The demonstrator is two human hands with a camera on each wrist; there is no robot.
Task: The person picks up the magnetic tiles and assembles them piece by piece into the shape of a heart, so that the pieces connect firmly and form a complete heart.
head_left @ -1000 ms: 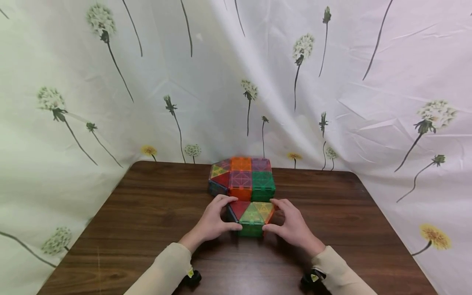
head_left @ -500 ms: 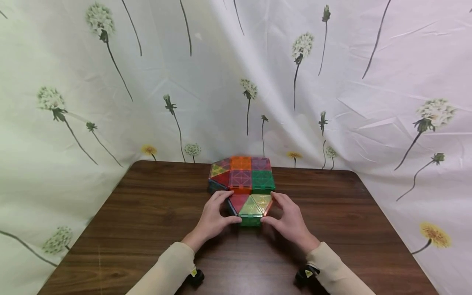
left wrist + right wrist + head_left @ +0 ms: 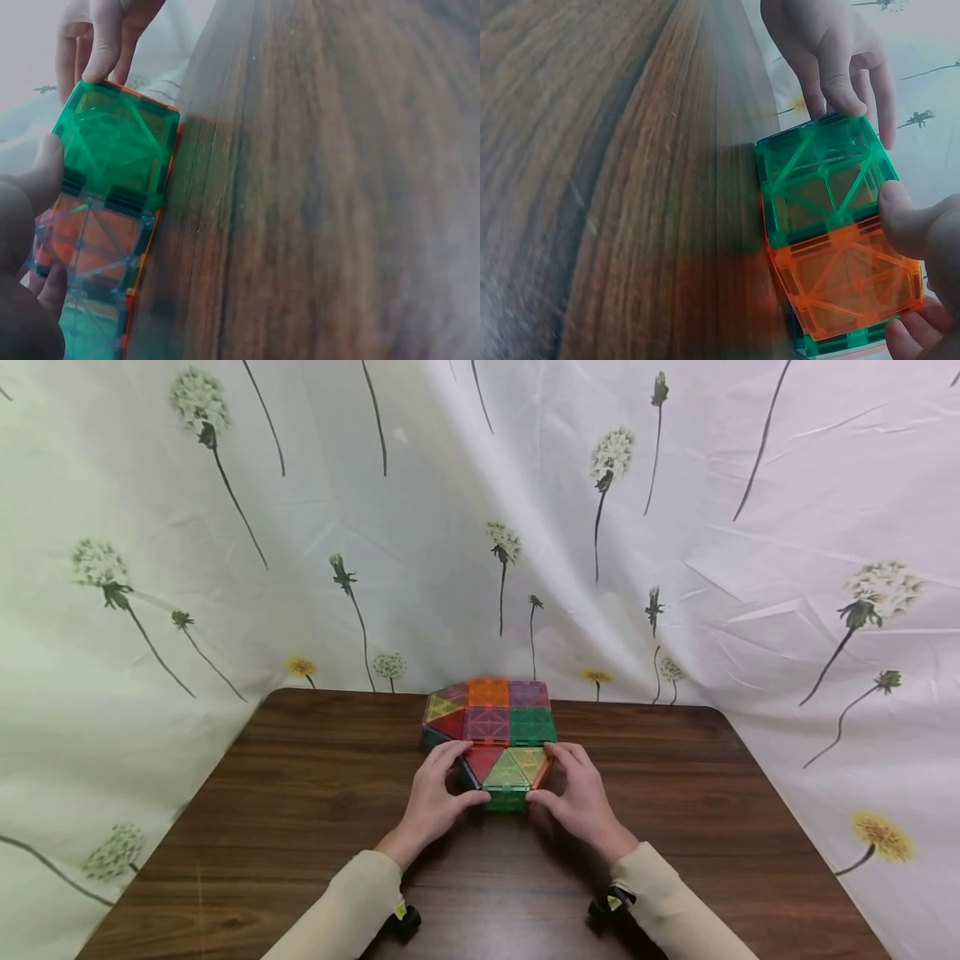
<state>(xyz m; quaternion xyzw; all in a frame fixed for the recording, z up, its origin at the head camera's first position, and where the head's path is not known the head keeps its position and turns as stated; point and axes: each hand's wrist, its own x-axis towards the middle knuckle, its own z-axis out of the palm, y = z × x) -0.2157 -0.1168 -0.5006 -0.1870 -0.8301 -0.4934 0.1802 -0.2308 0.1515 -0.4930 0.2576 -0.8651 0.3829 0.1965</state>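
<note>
A block of see-through magnetic tiles (image 3: 506, 772) with red, yellow-green and yellow triangles on top stands on the table. Its front wall is a green square tile (image 3: 825, 176), and an orange square tile (image 3: 851, 277) forms its right side. My left hand (image 3: 432, 793) grips the block's left side, thumb at the front corner, fingers toward the back. Mirroring it, my right hand (image 3: 577, 793) holds the right side. Right behind lies a larger magnetic tile block (image 3: 491, 714) with orange, purple and green squares and a triangle-topped left end. The seam shows almost no gap; contact is unclear.
The brown wooden table (image 3: 315, 793) carries both blocks. A white curtain with dandelion prints (image 3: 435, 527) hangs directly behind the table's back edge.
Both hands have slid the smaller tile block away from me, up to the front of the larger block. The gap between the two has closed; the larger block stays where it was.
</note>
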